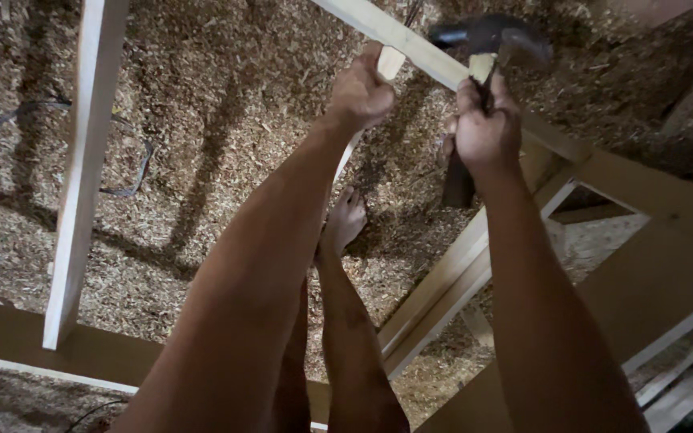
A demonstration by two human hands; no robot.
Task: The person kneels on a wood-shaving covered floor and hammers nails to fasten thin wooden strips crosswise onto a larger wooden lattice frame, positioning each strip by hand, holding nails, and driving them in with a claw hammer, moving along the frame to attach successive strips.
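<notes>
Left hand (360, 92): closed around 1 small pale wood block (390, 62), pressed against underside of slanted pale wooden rail (411, 44). Right hand (484, 128): fist tight on hammer (487, 40) handle, head above rail. Below: sawdust floor (202, 120), bare foot (345, 218).

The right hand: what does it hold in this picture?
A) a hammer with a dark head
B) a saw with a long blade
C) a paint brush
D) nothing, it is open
A. The right hand is closed around the handle of a hammer, whose dark head shows above the fist, next to the pale wooden strip that the left hand grips.
</notes>
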